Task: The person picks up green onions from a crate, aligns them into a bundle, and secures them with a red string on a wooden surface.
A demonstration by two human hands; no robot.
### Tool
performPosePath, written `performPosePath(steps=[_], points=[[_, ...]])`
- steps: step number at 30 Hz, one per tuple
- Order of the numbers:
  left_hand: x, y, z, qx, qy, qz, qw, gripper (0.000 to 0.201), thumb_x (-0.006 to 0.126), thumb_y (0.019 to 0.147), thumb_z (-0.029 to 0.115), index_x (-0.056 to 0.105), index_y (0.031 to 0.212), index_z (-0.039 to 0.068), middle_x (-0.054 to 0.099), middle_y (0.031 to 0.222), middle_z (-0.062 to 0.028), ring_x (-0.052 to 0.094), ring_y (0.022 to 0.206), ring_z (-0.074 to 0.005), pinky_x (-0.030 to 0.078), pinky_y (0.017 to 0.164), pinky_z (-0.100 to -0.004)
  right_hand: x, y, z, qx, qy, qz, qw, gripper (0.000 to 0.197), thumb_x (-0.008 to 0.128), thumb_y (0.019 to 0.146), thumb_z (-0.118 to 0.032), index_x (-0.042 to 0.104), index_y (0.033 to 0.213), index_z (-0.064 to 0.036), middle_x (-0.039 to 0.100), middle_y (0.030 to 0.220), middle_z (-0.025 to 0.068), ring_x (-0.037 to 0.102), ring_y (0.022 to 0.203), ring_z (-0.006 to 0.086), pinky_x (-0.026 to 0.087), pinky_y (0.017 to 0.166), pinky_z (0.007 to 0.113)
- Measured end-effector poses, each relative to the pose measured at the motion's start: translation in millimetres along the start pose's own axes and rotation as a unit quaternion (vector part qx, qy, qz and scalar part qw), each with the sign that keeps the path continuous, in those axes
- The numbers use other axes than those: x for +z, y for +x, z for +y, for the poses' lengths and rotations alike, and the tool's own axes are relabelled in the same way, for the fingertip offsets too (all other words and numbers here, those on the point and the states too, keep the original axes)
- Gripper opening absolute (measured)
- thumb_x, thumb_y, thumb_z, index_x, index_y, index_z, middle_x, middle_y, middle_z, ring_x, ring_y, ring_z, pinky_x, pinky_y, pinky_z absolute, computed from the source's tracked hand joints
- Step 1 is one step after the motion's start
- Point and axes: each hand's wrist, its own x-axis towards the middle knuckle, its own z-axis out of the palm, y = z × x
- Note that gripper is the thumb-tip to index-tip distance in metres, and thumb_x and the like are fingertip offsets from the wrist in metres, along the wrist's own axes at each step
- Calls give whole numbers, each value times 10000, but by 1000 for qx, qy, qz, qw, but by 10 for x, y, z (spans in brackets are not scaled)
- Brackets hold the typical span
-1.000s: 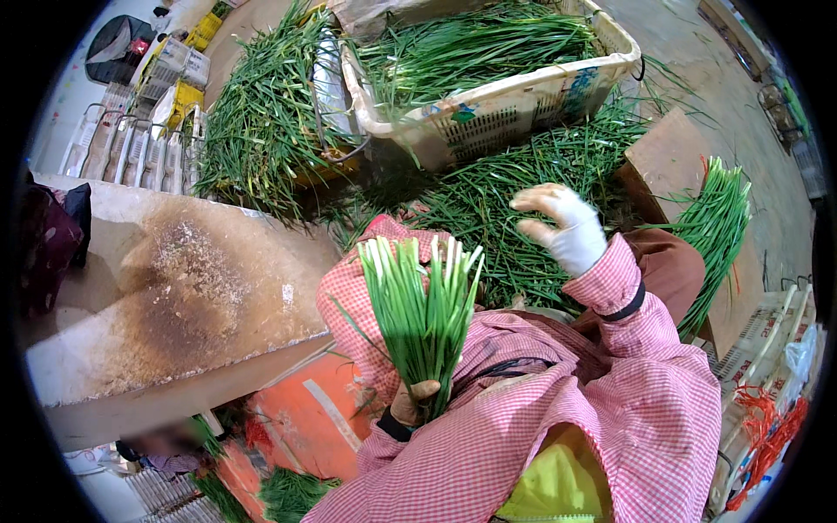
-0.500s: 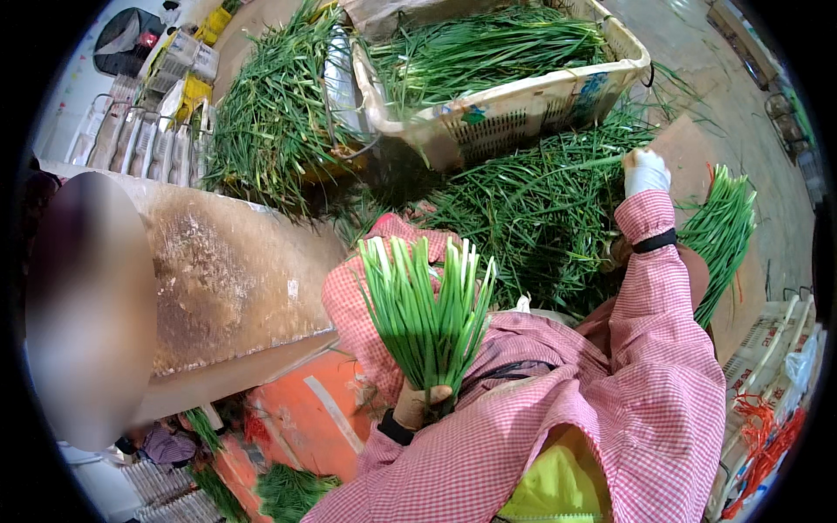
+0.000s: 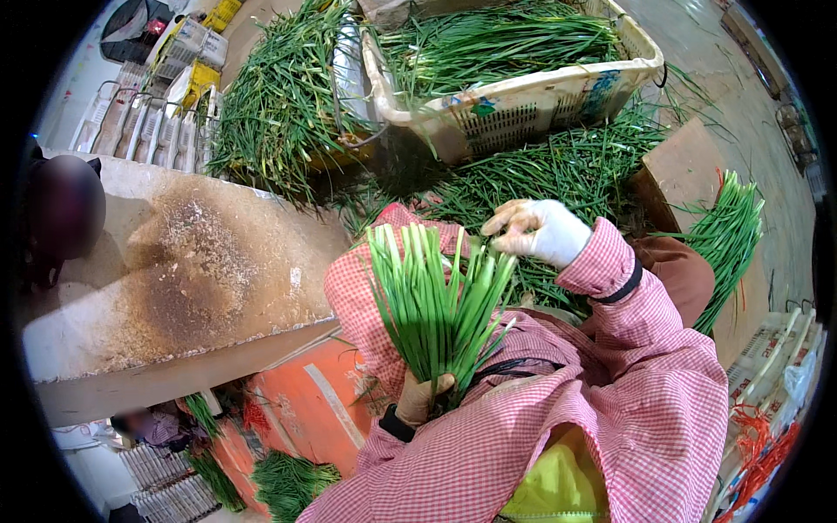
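Observation:
A bunch of garlic chives (image 3: 436,318) stands upright before my chest, pale cut ends up and leaf tips down. My left hand (image 3: 425,394), in a tan glove, is wrapped round its lower part. My right hand (image 3: 539,231), in a white glove with stained fingertips, hovers at the upper right of the bunch. Its thumb and bent forefinger are a little apart, close to the pale ends; no chive shows clearly between them. Loose chives (image 3: 558,170) lie in a heap beyond my hands.
A cream plastic crate (image 3: 523,109) full of chives stands ahead, beside another chive pile (image 3: 279,113). A stained board (image 3: 218,270) lies left, with an orange surface (image 3: 305,401) below. Another chive bunch (image 3: 728,244) rests at right, near red ties (image 3: 754,444). Other people are at the left.
My right hand has come from the far right, where it drew a leaf away, back to the bunch. The bunch has tilted slightly right in my left hand.

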Motion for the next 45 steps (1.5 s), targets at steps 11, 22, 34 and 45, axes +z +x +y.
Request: performPosePath(steps=[11, 22, 34, 45], points=[[126, 62, 102, -18, -97, 30, 995, 325, 653, 761, 200, 541, 1004, 16, 572, 771, -25, 546, 628, -113, 454, 557, -237, -292, -333, 298, 180, -307, 234, 905, 475, 635, 748, -350, 534, 988, 48, 609, 814, 237, 611, 758, 341, 484, 687, 425], [75, 60, 60, 64, -108, 49, 991, 356, 717, 719, 139, 563, 1005, -7, 613, 852, -34, 594, 706, -138, 493, 605, -263, 587, -399, 109, 135, 271, 136, 943, 113, 552, 844, -113, 550, 836, -1, 598, 628, 91, 553, 466, 123, 437, 399, 209], [20, 111, -159, 146, 95, 65, 983, 377, 743, 687, 77, 585, 1017, -9, 622, 981, -61, 596, 822, -133, 492, 729, -299, 463, 209, -256, -49, -494, 43, 867, 683, 673, 627, -516, 525, 1107, -54, 453, 1240, 158, 349, 1203, 354, 304, 982, 445], [251, 52, 46, 129, 160, 92, 974, 305, 679, 709, 4, 590, 1000, 0, 636, 920, -48, 586, 780, -112, 476, 686, -253, -115, 378, 278, -6, -123, 284, 951, 141, 630, 759, -159, 645, 828, -37, 627, 774, 91, 592, 751, 201, 476, 714, 321]])
